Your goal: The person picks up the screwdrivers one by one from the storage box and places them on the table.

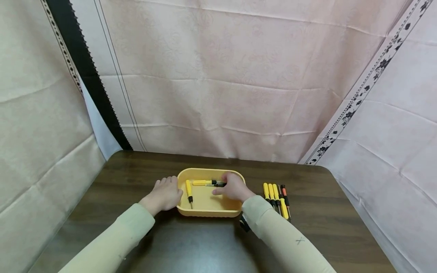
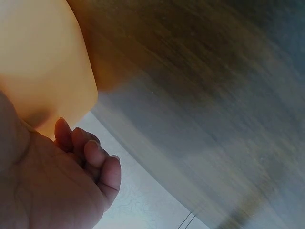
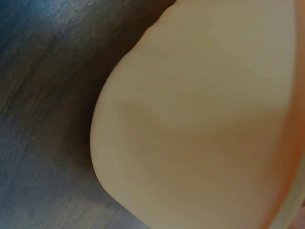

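Observation:
A yellow tray (image 1: pixel 208 213) holds a yellow-handled screwdriver (image 1: pixel 189 188) lying lengthwise at its left and another yellow-handled one (image 1: pixel 199 182) lying crosswise, with dark-handled pieces (image 1: pixel 220 184) beside it. The left hand (image 1: pixel 166 193) grips the tray's left rim; in the left wrist view its fingers (image 2: pixel 102 162) curl by the tray's outer wall (image 2: pixel 52 62). Inside the tray's right part is the right hand (image 1: pixel 233 187), thumb and forefinger apart around the dark pieces; contact cannot be told. The right wrist view shows mostly the tray's wall (image 3: pixel 190 119), with a bit of hand (image 3: pixel 300 219).
Right of the tray, several yellow-handled screwdrivers (image 1: pixel 271 191) and a red-and-black one (image 1: pixel 285 193) lie together on the dark wooden table (image 1: pixel 327 227). A small black object (image 1: pixel 244 224) shows beneath the right wrist. Pale cloth (image 1: pixel 218 94) hangs behind.

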The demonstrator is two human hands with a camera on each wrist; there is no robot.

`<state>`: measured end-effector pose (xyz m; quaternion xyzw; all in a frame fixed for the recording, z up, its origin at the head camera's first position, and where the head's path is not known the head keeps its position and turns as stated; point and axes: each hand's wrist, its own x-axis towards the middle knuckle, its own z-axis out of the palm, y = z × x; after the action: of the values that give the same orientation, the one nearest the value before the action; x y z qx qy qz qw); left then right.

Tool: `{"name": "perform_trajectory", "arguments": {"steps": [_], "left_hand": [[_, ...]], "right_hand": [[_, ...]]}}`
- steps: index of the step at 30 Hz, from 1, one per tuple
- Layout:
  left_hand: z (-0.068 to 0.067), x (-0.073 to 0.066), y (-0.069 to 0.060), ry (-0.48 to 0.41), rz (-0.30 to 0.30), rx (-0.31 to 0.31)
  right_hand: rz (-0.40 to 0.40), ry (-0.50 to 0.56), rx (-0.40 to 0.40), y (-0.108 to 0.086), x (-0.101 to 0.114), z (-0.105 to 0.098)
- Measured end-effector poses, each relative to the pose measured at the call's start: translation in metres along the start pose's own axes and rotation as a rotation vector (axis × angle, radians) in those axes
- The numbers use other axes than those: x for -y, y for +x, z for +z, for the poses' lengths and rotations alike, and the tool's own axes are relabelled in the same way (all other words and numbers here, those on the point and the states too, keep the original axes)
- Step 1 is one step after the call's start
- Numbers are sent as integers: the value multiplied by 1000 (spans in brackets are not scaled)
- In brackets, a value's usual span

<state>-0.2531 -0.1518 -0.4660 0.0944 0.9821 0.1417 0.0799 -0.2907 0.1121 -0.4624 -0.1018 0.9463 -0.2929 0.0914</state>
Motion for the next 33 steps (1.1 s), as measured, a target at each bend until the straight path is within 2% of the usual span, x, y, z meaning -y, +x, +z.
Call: {"name": "perform_trajectory", "arguments": {"steps": [6, 13, 20, 29, 33], "left_hand": [[-2, -1, 0, -3, -6, 4], [-1, 1, 2, 1, -5, 3], [1, 1, 3, -2, -3, 8], [0, -1, 2, -3, -7, 6], [0, -1, 2, -2, -10, 5]], "right_hand": [[-25, 5, 15, -1, 2, 0], [-22, 98, 36, -2, 2, 0], [-95, 144, 28, -2, 0, 3], [-83, 114, 17, -1, -3, 6], [-61, 58, 36, -1, -3, 6]]}}
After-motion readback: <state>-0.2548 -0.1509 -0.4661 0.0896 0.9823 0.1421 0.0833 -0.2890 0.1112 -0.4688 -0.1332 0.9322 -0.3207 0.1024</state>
